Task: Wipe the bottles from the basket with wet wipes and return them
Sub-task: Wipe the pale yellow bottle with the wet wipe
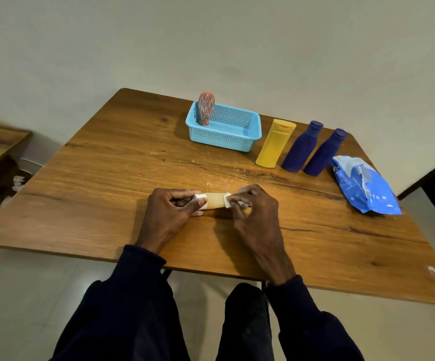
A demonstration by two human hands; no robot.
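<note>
Brown wood table (107,178) fills the room by a plain wall. On the left hand (170,212), the fingers (185,195) curl round the white end of a small bottle (215,200) that lies sideways, low over the wood. On the right hand (255,212), the fingers (242,196) pinch a wipe (228,200) on its other end.

To clean it well, I think one hand should turn it slowly while the wipe rubs all round.

Far past the fingers stands a basket (221,139) with a pink bottle (206,108) inside. Past and right of the fingers stand a yellow bottle (275,143) and two blue bottles (301,147), then a pack of wipes (362,186). Bare wood lies between the fingers and the basket. The near table edge sits behind the wrists.
</note>
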